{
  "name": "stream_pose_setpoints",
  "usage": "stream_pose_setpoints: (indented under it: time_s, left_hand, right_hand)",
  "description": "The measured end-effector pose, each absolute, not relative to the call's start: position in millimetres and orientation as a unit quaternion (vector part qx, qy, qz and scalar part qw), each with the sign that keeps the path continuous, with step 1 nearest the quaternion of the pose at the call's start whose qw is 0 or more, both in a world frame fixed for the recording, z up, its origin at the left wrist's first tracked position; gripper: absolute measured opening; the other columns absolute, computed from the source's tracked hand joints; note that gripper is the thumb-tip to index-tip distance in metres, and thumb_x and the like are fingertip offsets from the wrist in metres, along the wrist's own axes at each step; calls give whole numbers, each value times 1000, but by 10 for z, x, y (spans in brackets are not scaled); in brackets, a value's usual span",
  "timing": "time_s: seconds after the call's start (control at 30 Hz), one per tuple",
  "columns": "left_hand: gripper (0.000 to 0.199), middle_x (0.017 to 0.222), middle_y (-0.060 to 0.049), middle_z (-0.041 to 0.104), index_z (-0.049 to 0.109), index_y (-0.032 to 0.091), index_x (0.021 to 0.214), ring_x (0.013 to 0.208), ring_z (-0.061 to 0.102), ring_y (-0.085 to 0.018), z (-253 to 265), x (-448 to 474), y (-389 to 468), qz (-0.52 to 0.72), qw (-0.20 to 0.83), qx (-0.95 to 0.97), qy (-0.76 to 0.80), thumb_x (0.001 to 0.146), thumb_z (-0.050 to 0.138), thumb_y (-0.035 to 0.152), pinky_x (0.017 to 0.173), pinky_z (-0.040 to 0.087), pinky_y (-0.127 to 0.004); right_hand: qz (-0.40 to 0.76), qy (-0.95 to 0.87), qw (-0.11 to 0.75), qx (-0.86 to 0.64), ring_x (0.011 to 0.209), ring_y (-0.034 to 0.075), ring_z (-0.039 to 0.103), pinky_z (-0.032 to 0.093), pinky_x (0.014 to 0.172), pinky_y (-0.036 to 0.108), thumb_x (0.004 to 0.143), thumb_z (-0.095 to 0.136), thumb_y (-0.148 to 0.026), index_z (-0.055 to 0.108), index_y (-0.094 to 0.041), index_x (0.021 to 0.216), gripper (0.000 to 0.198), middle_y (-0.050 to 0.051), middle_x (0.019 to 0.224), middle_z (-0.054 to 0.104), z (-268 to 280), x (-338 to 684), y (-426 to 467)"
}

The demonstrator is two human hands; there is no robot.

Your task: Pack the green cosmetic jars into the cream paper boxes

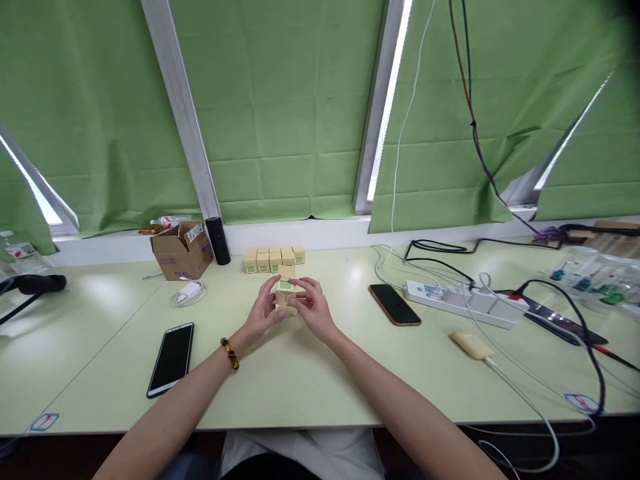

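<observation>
Between my two hands is a small tan cardboard box with a green patch on it and a flap standing up at its far side. My left hand grips the box from the left, fingers and thumb along its side. On the right, my right hand has its fingers at the upper edge and its thumb on the near face. What is inside the box cannot be seen. Just behind it stands a row of several similar small boxes with green labels.
A white phone lies left of my forearm, and a dark phone lies to the right. Farther back are an open carton, a black cylinder and a white charger. A power strip with tangled cables occupies the right side.
</observation>
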State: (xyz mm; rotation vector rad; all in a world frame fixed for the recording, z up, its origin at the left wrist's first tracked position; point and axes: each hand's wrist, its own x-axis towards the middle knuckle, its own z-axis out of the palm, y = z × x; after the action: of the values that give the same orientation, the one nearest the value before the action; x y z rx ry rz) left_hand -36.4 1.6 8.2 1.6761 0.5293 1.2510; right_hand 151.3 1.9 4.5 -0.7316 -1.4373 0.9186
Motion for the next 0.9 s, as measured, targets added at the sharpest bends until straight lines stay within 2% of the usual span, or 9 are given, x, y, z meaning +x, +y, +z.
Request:
stream_pose_setpoints:
  time_s: [0.1,0.23,0.37,0.73,0.9]
  left_hand:
    - [84,130,-14,63,30,28,158,121,63,-28,93,-361,11,501,509,668,207,89,75,44,97,53,-41]
    - [70,119,-11,67,40,25,150,106,65,-23,106,-369,25,534,488,650,232,91,72,44,85,53,-34]
    - [61,110,-7,68,45,24,143,95,64,-19,119,-363,19,554,478,635,246,91,71,42,82,53,-33]
    - [58,111,-8,67,47,24,139,94,64,-20,124,-356,0,558,460,641,257,90,71,42,79,52,-32]
    - [54,125,-10,62,48,24,136,91,62,-17,150,-337,-26,563,444,640,275,91,70,42,78,53,-31]
  right_hand:
    - [386,-635,596,-303,95,16,67,59,96,43,91,70,-49,67,-34,131,43,8,138,38,36,1523,2]
    - [385,-650,589,-289,98,17,66,58,100,45,95,66,-50,66,-35,134,41,9,142,36,42,1524,-42]
    - [379,-659,585,-281,101,18,66,56,103,46,95,66,-48,66,-35,134,41,8,143,36,57,1517,-72]
    - [372,-662,589,-278,102,18,66,57,100,44,90,75,-44,66,-34,131,43,8,143,35,70,1494,-79]
    - [370,-665,588,-276,103,19,66,58,98,44,88,76,-43,65,-34,132,46,9,144,35,65,1491,-84]
